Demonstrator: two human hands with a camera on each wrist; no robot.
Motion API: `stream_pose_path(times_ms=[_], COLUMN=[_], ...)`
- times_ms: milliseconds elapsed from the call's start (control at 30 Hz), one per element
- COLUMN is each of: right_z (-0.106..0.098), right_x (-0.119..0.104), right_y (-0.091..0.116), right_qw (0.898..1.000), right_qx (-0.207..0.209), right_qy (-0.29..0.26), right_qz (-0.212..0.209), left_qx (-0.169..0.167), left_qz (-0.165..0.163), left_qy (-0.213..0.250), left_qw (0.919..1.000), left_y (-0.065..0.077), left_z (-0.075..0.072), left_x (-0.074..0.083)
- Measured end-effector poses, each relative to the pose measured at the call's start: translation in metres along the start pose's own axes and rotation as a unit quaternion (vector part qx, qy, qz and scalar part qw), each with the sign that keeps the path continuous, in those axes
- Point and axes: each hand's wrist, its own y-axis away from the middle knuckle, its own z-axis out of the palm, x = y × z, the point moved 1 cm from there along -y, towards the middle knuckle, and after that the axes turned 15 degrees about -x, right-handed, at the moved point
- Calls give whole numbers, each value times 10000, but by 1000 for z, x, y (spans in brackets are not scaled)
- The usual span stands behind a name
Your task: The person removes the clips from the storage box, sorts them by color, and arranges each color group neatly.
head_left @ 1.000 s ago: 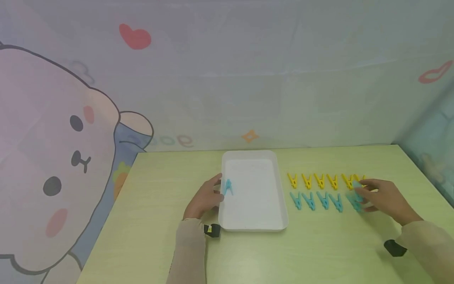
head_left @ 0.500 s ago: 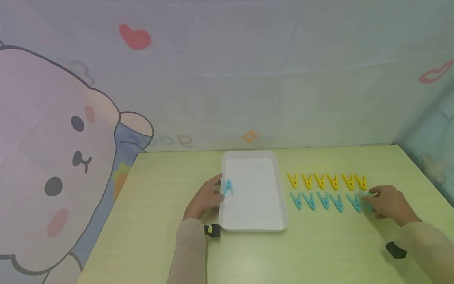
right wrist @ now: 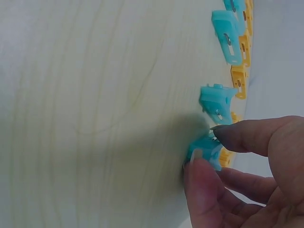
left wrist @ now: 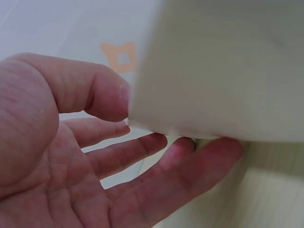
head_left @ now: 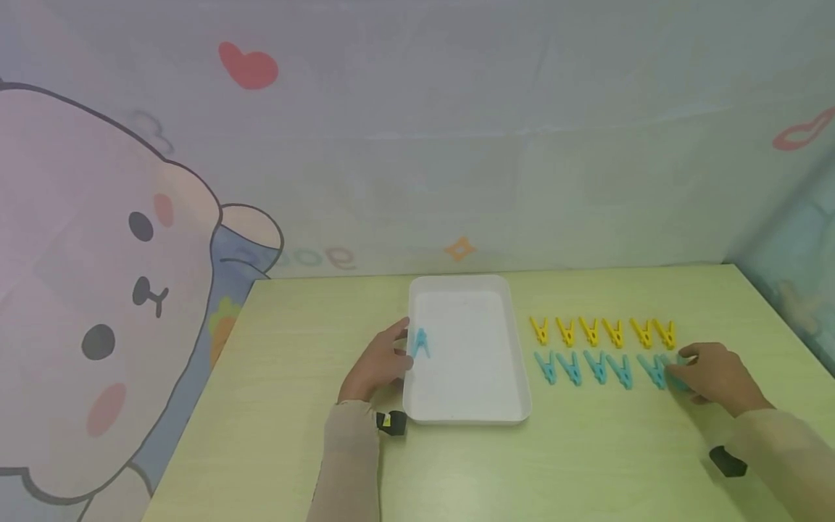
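Observation:
At the right end of a row of several blue clothespins (head_left: 622, 371), my right hand (head_left: 717, 377) pinches the last blue clothespin (right wrist: 206, 149) between thumb and finger. That clothespin is down at the tabletop, partly hidden by the fingers. My left hand (head_left: 378, 362) holds the left edge of a white tray (head_left: 468, 415); in the left wrist view its thumb is against the wall and its fingertips touch the lower edge. One more blue clothespin (head_left: 420, 344) is clipped on the tray's left wall.
Behind the blue row lies a parallel row of several yellow clothespins (head_left: 613, 333). Both rows are to the right of the tray on a pale wooden table (head_left: 483, 471). A printed cloth (head_left: 417, 145) hangs behind the table.
My right hand has lowered the blue clothespin and shifted slightly right, to the end of the blue row. The left hand and the tray keep their places.

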Motion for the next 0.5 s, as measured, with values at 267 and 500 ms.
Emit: stream_pose_path(times_ms=[267, 500], right_z=[-2, -10], right_x=[-2, -6], right_y=[0, 5], right_qw=[9999, 9999], right_qx=[-115, -73], right_qy=[58, -90], right_qz=[61, 25], left_qx=[-27, -93], left_qz=[52, 95], left_qy=[43, 46], left_qw=[10000, 9999], left_y=[0, 1], left_z=[0, -1], left_x=[-1, 0])
